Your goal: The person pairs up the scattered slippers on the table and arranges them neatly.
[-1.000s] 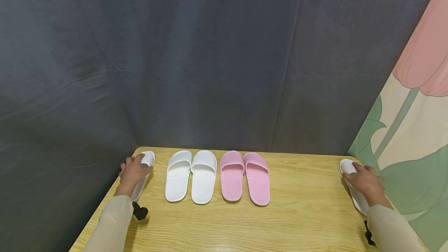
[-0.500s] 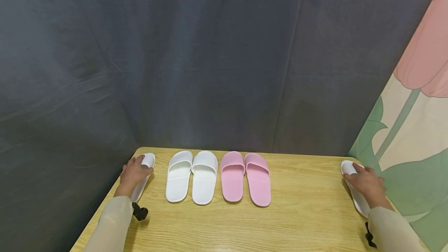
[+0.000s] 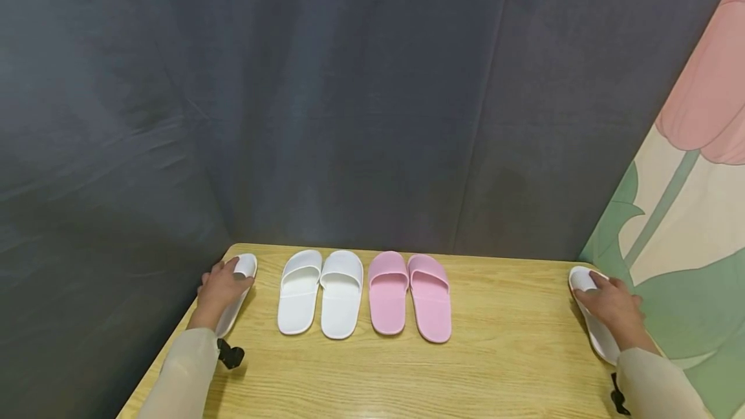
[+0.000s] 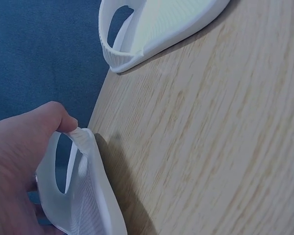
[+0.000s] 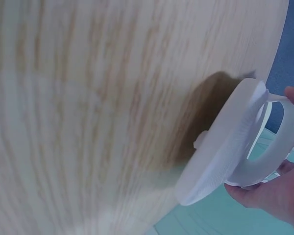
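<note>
My left hand (image 3: pixel 220 286) grips a white slipper (image 3: pixel 247 265) by its strap at the table's left edge. In the left wrist view, the thumb presses on the strap's edge and the other fingers are largely hidden behind it. At the right edge, my right hand (image 3: pixel 614 306) holds another white slipper (image 3: pixel 582 280) across the strap. That slipper looks tilted in the right wrist view, with a shadow beside its sole (image 5: pixel 220 152); whether it touches the wood cannot be seen. Between the hands lie a pair of white slippers (image 3: pixel 299 302) and a pair of pink slippers (image 3: pixel 387 306), toes toward the back.
The wooden table (image 3: pixel 512 328) ends at a dark grey curtain (image 3: pixel 361 115) behind and to the left. A wall covering with a tulip print (image 3: pixel 687 264) borders the right side. Bare wood separates the pink pair from the right-hand slipper.
</note>
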Demonstrator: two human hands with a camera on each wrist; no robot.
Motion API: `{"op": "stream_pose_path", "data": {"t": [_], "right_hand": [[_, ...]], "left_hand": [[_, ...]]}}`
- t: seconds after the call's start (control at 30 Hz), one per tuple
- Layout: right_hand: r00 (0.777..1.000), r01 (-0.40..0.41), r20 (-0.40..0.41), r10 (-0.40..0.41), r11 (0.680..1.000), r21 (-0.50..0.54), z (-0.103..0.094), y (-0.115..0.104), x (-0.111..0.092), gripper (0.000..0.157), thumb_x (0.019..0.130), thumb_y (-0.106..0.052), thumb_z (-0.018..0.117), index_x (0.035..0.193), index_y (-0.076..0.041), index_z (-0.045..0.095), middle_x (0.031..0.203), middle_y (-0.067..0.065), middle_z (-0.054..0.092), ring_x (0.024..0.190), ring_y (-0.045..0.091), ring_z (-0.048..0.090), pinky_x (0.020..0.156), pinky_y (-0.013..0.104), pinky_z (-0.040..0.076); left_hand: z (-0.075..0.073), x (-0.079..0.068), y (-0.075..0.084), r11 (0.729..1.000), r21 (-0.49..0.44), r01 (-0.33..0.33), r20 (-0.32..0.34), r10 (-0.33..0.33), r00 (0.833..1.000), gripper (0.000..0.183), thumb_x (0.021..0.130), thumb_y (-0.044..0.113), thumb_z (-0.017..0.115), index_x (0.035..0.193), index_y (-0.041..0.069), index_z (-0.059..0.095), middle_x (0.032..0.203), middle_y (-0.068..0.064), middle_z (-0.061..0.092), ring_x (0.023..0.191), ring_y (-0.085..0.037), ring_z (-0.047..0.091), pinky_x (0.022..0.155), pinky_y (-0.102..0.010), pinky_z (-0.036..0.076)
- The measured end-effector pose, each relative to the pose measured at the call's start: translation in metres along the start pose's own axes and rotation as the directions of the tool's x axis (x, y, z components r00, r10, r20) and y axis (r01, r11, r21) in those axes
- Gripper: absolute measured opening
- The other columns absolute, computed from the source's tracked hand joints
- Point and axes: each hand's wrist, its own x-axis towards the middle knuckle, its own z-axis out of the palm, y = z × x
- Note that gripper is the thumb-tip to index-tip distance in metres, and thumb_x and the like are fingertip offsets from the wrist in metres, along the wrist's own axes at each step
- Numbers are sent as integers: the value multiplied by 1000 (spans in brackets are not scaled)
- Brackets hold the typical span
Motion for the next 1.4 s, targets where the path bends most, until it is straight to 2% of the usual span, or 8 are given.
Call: {"op": "stream_pose_path", "data": {"t": [0.13, 0.5, 0.8, 1.4], "right_hand": [[1000, 2, -8, -2, 1000, 5, -2, -2, -2, 82, 99, -45, 52, 152, 9, 21, 141, 50, 14, 115, 80, 19, 85, 89, 22], [999, 8, -37, -8, 1000, 9, -2, -10, -6, 83, 99, -46, 53, 154, 6, 21, 143, 49, 14, 116, 79, 21, 81, 84, 28], [998, 15, -58, -13, 1000, 22, -5, -18, -10, 83, 99, -47, 53, 155, 5, 20, 145, 48, 13, 120, 79, 18, 82, 84, 28], [993, 84, -89, -83, 996, 2, -12, -29, -17, 82, 99, -48, 53, 154, 6, 24, 141, 49, 17, 114, 80, 23, 76, 81, 33]], "left_hand": [[-1, 0, -2, 1000, 0, -8, 0, 8, 1000, 81, 94, 42, 58, 157, 2, 27, 156, -39, 18, 134, -65, 22, 102, -77, 24], [-5, -5, 2, 999, -6, -31, -46, 31, 998, 81, 93, 42, 60, 156, 2, 30, 155, -38, 21, 133, -64, 25, 101, -77, 25], [-11, -13, 10, 999, -15, -42, -60, 41, 997, 81, 94, 43, 61, 157, 2, 29, 155, -39, 22, 132, -65, 25, 101, -77, 25], [-17, -21, 15, 998, 11, -66, -84, 67, 994, 80, 94, 43, 61, 156, 2, 31, 154, -38, 23, 131, -64, 28, 101, -77, 28]]}}
